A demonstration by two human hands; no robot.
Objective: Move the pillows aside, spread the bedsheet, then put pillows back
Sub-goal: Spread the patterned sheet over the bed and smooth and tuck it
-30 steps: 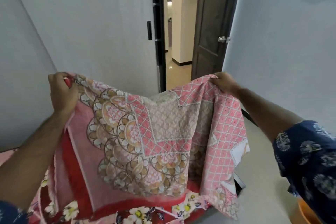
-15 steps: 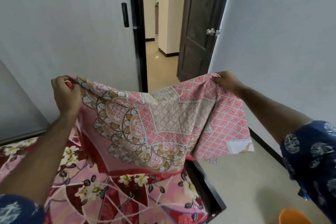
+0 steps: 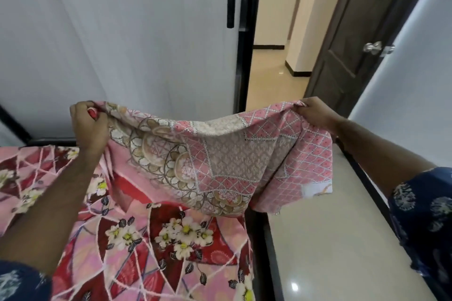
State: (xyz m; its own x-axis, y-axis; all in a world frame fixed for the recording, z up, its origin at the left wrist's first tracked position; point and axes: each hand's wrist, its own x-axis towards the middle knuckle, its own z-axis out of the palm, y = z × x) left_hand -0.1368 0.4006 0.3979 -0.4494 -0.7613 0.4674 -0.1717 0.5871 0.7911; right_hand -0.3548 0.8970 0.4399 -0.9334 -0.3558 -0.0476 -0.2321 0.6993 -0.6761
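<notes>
Across the lower left of the frame lies the bed (image 3: 171,239), covered in a red and pink floral sheet, its dark frame edge running along the pale floor (image 3: 330,239) at the lower right. Above it, across the middle, you hold up the bedsheet (image 3: 220,161), pink with lattice and medallion patterns, sagging between your hands. Your left hand (image 3: 89,124) clenches its upper left edge; your right hand (image 3: 314,111) pinches its upper right edge. A dark door (image 3: 362,32) stands open at the upper right.
</notes>
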